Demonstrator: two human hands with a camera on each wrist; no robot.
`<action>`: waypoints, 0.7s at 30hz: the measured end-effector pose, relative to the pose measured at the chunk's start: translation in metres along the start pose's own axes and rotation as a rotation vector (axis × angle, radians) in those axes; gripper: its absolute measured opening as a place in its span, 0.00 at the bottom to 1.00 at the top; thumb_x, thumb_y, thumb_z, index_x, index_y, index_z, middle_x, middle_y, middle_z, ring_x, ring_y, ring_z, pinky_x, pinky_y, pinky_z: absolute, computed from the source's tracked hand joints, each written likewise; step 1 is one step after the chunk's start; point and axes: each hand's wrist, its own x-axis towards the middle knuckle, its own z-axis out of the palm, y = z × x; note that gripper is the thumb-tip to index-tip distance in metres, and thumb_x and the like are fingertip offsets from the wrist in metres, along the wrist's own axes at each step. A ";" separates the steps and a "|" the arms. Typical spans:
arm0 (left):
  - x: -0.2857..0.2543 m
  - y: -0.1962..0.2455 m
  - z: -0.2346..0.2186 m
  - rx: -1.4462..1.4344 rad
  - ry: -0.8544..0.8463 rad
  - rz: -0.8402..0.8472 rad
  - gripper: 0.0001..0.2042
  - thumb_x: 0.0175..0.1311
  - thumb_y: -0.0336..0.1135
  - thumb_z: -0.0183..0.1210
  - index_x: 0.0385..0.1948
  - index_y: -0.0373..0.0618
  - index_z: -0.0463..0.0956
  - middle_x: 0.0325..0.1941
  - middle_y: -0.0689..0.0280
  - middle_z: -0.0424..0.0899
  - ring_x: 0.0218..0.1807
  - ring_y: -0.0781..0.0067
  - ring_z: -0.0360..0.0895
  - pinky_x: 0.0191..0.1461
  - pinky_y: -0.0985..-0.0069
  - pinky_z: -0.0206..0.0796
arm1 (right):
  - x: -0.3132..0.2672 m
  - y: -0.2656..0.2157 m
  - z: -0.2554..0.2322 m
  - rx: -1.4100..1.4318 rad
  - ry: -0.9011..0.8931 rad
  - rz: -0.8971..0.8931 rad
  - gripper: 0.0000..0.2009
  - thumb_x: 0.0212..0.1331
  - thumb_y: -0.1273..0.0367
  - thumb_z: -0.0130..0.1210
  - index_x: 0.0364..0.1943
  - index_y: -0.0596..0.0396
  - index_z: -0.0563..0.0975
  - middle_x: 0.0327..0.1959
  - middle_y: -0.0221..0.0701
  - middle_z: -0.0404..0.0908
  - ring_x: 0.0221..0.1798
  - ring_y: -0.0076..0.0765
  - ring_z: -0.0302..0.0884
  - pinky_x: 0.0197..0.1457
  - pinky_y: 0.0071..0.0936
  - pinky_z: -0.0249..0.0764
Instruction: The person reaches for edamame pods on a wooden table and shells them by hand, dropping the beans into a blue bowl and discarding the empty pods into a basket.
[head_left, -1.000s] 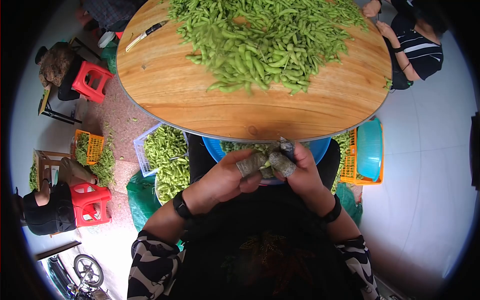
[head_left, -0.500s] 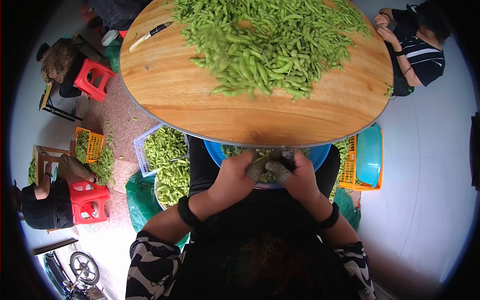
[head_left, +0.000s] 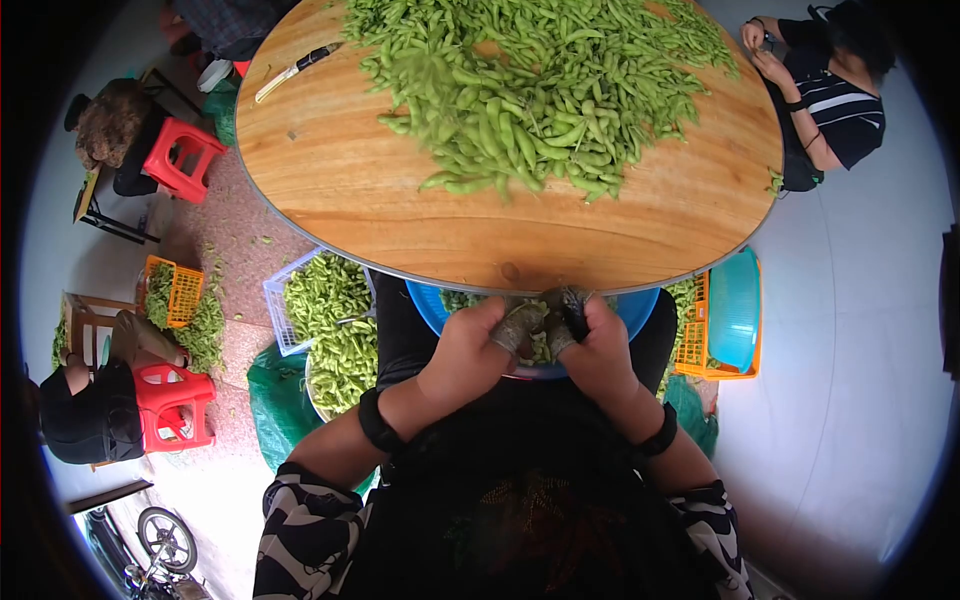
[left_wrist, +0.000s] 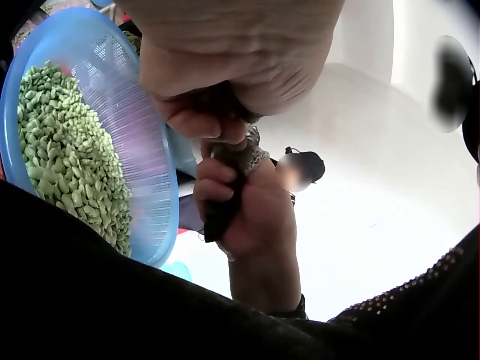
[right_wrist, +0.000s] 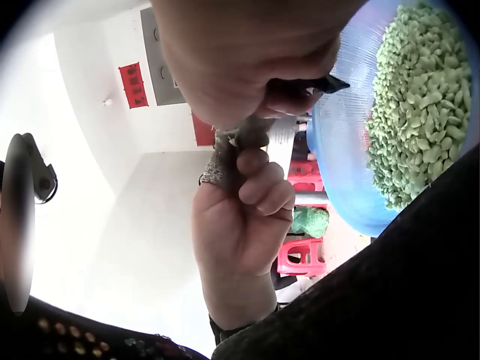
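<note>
My left hand [head_left: 462, 350] and right hand [head_left: 602, 352] meet above a blue basket [head_left: 428, 303], just below the table's near edge. Grey wrapping covers both thumbs, which point at each other. The left fingers pinch a green bean pod [head_left: 528, 320], largely hidden between the hands. Curled right fingers hold a dark, narrow thing [left_wrist: 222, 211] with a pointed end, seen across the palm in the left wrist view; its kind cannot be told. Shelled green beans [right_wrist: 421, 112] fill the bottom of the basket in the right wrist view.
A large heap of bean pods [head_left: 540, 110] covers the far part of the wooden table [head_left: 340, 190]. A knife [head_left: 297, 72] lies at its left. Crates with pods [head_left: 330, 295] stand at both sides. Several people and red stools [head_left: 185, 160] are around.
Both hands have turned inward and dropped slightly since a second ago, thumbs now nose to nose. Over the last half second they stay in place, with only slight thumb movement.
</note>
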 end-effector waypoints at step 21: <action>-0.068 -0.033 -0.173 1.027 0.799 -0.064 0.30 0.50 0.26 0.67 0.59 0.46 0.67 0.55 0.53 0.73 0.53 0.53 0.73 0.54 0.64 0.69 | 0.149 -0.046 0.008 -0.747 0.256 -0.451 0.15 0.46 0.73 0.61 0.40 0.60 0.74 0.34 0.45 0.79 0.36 0.53 0.79 0.37 0.42 0.77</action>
